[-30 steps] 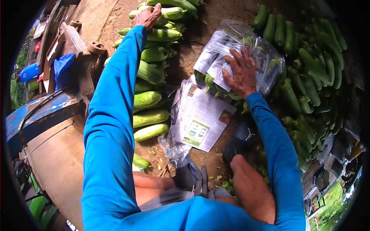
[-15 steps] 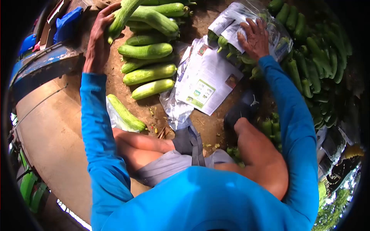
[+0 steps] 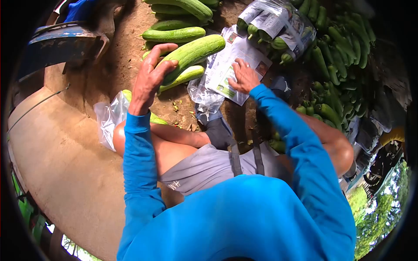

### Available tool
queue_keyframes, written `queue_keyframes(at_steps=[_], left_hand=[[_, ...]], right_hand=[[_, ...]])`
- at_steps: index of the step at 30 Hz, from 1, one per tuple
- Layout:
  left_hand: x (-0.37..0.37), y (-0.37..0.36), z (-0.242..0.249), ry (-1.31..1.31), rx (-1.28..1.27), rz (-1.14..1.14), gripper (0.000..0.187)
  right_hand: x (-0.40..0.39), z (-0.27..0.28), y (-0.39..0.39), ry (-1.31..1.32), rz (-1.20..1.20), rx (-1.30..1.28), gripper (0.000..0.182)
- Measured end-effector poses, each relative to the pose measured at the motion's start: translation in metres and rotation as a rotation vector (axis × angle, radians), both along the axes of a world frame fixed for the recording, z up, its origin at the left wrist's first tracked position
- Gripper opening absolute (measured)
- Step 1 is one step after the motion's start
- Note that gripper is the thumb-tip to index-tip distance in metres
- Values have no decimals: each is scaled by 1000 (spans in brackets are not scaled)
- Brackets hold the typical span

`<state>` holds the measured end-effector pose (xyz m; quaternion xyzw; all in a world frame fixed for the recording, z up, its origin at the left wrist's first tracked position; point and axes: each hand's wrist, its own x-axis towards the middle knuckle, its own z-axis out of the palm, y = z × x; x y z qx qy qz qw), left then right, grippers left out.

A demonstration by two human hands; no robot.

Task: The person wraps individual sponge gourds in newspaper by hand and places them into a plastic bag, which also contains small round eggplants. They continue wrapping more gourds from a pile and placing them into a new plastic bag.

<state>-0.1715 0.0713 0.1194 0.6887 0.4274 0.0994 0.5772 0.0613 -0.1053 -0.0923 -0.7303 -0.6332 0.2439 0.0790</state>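
A large green cucumber (image 3: 196,52) is gripped by one end in my left hand (image 3: 147,78), fingers and thumb wrapped round it. Its far end reaches over the edge of some printed newspaper sheets (image 3: 224,71) on the ground. My right hand (image 3: 244,77) is over the lower right part of those sheets, fingers apart and holding nothing. Beyond it lies a bundle of cucumbers (image 3: 278,43) wrapped in newspaper and clear plastic, their ends poking out. Under the held one, another cucumber (image 3: 187,76) rests on the soil, partly covered from view.
More loose cucumbers (image 3: 174,35) lie in a row at the top. A big heap of darker green cucumbers (image 3: 348,52) fills the right side. Clear plastic (image 3: 111,117) sits by my left knee, beside a tan curved panel (image 3: 65,156). A worn blue metal piece (image 3: 61,43) stands upper left.
My left hand has brought the cucumber down and right, toward the newspaper sheets. My right hand has left the wrapped bundle and come down and left over the sheets. The view has shifted.
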Motion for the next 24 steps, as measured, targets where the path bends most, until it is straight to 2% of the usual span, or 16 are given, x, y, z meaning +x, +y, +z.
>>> queue_keyframes(at_steps=[3,4,6,8,10,12,13,14,16,17,18,20,21,22,23,24], left_hand=[[2,-3,-5,-44,53,23,40],[2,-3,-6,-87,44,62,40],[-1,-3,-8,-133,17,36,40],[-1,-3,-17,-420,-298,187,41],[1,-2,-21,-392,-299,172,50],[7,-2,-21,-366,-332,249,48],[8,-2,-21,-388,-342,252,46],[11,-3,-21,-401,-324,291,44],[13,-4,-26,-498,-370,352,40],[13,-3,-30,-498,-371,345,40],[14,0,-37,-493,-283,311,39],[12,6,-49,-484,-195,272,39],[13,8,-52,-482,-70,205,38],[13,10,-55,-480,54,135,37],[11,11,-56,-479,50,127,37],[11,10,-52,-525,-85,123,32]], right_hand=[[-63,-37,-43,-27,-307,122,71],[-81,-42,-56,-62,-353,7,81],[-109,-42,-78,-151,-362,-26,87],[-113,-44,-89,-162,-322,8,86],[-103,-42,-91,-190,-269,47,85],[-81,-38,-85,-108,-96,-40,81],[-73,-36,-84,-191,-45,125,69],[-66,-34,-82,-194,-52,122,69],[-53,-31,-75,-141,127,95,45],[-50,-29,-71,-88,129,68,34],[-49,-30,-70,-88,122,68,34],[-52,-35,-71,50,-49,-47,19],[-53,-36,-74,74,-111,132,16],[-53,-38,-75,76,-120,130,16],[-51,-39,-76,103,-135,169,15],[-49,-38,-76,129,-149,207,15]])
